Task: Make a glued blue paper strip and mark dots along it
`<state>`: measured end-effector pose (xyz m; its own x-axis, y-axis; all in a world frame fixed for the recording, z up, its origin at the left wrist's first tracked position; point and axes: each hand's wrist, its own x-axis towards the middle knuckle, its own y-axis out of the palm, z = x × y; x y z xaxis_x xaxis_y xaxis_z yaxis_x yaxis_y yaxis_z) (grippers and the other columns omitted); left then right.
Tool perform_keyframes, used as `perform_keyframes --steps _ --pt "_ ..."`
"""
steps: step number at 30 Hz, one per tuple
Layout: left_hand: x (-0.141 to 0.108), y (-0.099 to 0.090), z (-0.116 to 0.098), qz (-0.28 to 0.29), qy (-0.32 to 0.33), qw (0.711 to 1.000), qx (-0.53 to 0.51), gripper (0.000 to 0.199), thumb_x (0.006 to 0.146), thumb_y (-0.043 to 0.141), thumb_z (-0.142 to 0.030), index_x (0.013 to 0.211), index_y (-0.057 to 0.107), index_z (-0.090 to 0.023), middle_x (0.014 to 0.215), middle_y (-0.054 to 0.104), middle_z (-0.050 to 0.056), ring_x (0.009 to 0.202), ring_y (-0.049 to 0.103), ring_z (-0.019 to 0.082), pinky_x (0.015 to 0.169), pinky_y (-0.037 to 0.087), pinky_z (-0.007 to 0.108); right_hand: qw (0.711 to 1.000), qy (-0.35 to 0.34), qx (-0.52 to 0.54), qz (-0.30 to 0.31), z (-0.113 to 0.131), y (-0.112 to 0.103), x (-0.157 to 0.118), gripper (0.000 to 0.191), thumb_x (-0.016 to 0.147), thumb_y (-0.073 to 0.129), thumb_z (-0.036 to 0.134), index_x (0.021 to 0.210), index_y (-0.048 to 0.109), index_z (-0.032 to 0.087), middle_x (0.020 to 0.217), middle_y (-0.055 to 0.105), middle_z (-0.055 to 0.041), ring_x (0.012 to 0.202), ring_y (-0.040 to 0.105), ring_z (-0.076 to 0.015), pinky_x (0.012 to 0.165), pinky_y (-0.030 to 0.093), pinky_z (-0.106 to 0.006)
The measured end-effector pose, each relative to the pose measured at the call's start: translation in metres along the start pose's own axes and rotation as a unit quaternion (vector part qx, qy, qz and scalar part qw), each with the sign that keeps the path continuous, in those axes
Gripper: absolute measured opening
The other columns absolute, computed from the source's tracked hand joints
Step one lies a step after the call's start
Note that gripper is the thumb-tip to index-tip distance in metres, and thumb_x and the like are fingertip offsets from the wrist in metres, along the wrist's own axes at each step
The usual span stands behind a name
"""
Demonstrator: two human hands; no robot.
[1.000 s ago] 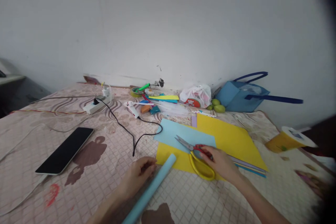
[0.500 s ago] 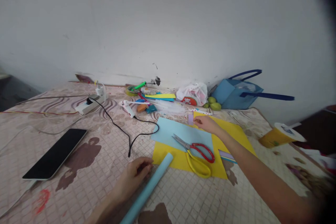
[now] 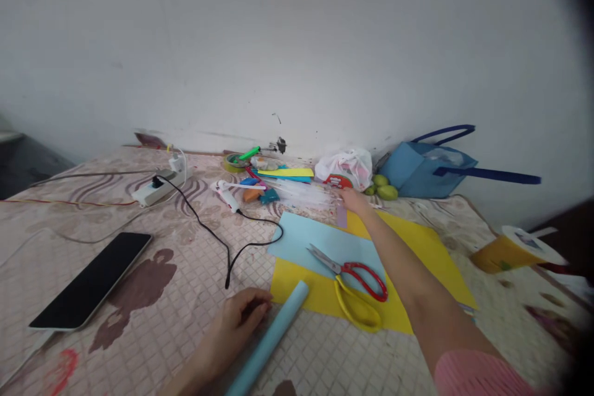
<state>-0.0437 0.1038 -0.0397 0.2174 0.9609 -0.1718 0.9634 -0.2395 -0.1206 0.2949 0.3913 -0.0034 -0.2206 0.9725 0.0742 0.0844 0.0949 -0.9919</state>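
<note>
My left hand [image 3: 244, 322] rests on the tablecloth with its fingers loosely curled and nothing visible in them. Beside it lies a rolled light-blue paper tube [image 3: 273, 334], its far end over yellow paper [image 3: 306, 297]. My right hand [image 3: 353, 199] reaches toward the back of the table, by a small lilac paper piece [image 3: 342, 218] and a white plastic bag [image 3: 346, 167]. Its fingertips are too small and partly hidden to show a grip. Scissors [image 3: 350, 278] with one red and one yellow handle lie across light-blue paper [image 3: 297, 238] and the yellow sheet.
A glue gun [image 3: 227, 195] trails a black cable. At left are a phone [image 3: 95, 278] and a power strip [image 3: 158, 189]. Green fruit [image 3: 386, 190], a blue bag [image 3: 417, 170] and a yellow paper roll [image 3: 505, 250] stand at right. Tape [image 3: 232, 163] lies at the back.
My right hand has moved farther back, from the lilac paper toward the plastic bag. The left hand stays beside the tube. The view has shifted slightly.
</note>
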Motion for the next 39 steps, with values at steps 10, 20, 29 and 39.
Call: perform_keyframes --steps 10,20,29,39 --pt "0.001 0.0 0.005 -0.009 0.023 1.0 0.013 0.029 0.08 0.055 -0.04 0.097 0.066 -0.018 0.084 0.066 0.007 0.075 0.058 0.019 0.068 0.045 0.027 0.945 0.098 0.255 -0.182 0.004 -0.035 -0.021 0.025 0.091 0.038 0.028 0.106 0.05 0.012 0.094 0.06 -0.0175 0.094 0.057 -0.0267 0.079 0.042 -0.038" --pt "0.0 -0.002 -0.001 0.014 0.084 0.994 0.063 0.034 0.079 0.056 -0.037 0.103 0.063 -0.014 0.087 0.066 0.008 0.076 0.06 0.018 0.069 0.046 0.028 0.677 0.105 0.72 -0.114 0.058 -0.057 -0.164 0.029 0.077 0.052 0.05 0.079 0.049 0.022 0.064 0.044 0.0042 0.038 0.022 -0.0042 0.033 0.021 -0.018" --pt "-0.012 -0.007 -0.026 0.025 0.139 0.978 0.156 0.037 0.081 0.053 -0.042 0.105 0.061 -0.016 0.099 0.066 0.008 0.084 0.061 0.017 0.072 0.049 0.028 0.491 0.14 0.859 0.042 0.154 -0.033 -0.253 0.043 0.077 0.05 0.06 0.062 0.052 0.02 0.044 0.026 0.0078 0.036 0.025 -0.0062 0.032 0.022 -0.018" --pt "-0.04 0.013 -0.048 0.006 0.203 0.948 0.247 0.017 0.075 0.062 -0.031 0.083 0.066 -0.016 0.071 0.063 0.001 0.062 0.054 0.011 0.058 0.041 0.021 0.516 0.094 0.851 0.026 0.211 -0.04 -0.261 0.041 0.075 0.056 0.059 0.068 0.06 0.019 0.051 0.041 0.0054 0.042 0.041 -0.0074 0.039 0.035 -0.021"
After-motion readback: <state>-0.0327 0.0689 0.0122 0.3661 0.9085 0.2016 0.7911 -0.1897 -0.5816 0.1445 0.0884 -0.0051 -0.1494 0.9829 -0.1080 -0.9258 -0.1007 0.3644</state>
